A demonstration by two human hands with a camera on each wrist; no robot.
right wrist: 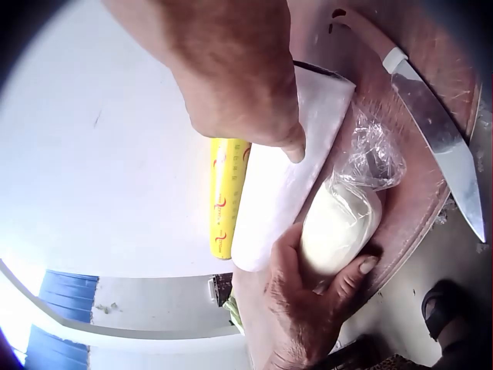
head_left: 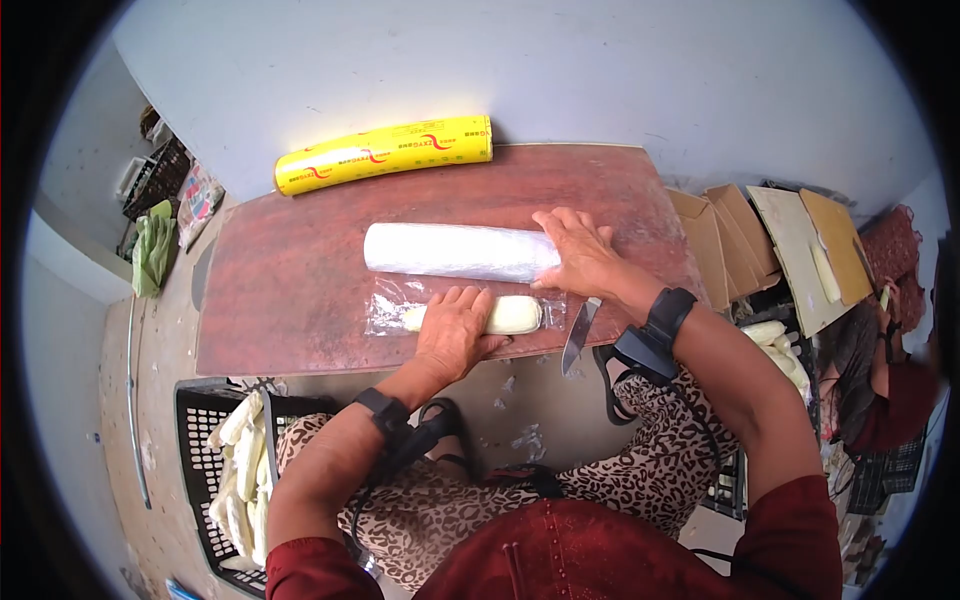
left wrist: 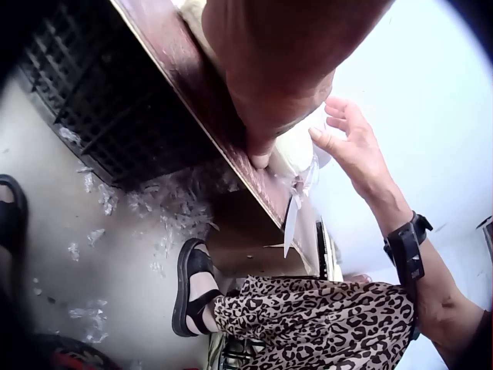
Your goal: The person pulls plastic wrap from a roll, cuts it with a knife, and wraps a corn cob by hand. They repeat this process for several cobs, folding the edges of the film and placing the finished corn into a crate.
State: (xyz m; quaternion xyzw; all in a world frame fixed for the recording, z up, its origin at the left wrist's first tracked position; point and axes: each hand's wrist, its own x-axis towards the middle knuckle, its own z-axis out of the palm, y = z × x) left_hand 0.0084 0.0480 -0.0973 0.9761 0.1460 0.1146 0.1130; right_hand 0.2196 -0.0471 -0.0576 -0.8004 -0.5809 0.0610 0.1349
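Note:
Under my left hand [head_left: 456,328] lies a pale, oblong vegetable [head_left: 517,315] in clear cling film [head_left: 385,308], near the table's front edge. In the right wrist view the left thumb and fingers curl round the vegetable's [right wrist: 339,227] end, and crumpled film [right wrist: 373,154] bunches at its other end. My right hand [head_left: 583,255] rests across the right end of a white film roll [head_left: 450,250], fingers loosely spread and thumb on the near side. A knife [right wrist: 439,116] lies beside them, its blade [head_left: 581,335] jutting over the front edge.
A yellow printed roll [head_left: 385,155] lies along the back of the reddish table [head_left: 270,260], by the wall. Black crates with pale vegetables [head_left: 240,470] stand below at left and right. Cardboard [head_left: 735,240] leans at the right. Film scraps [left wrist: 169,208] litter the floor.

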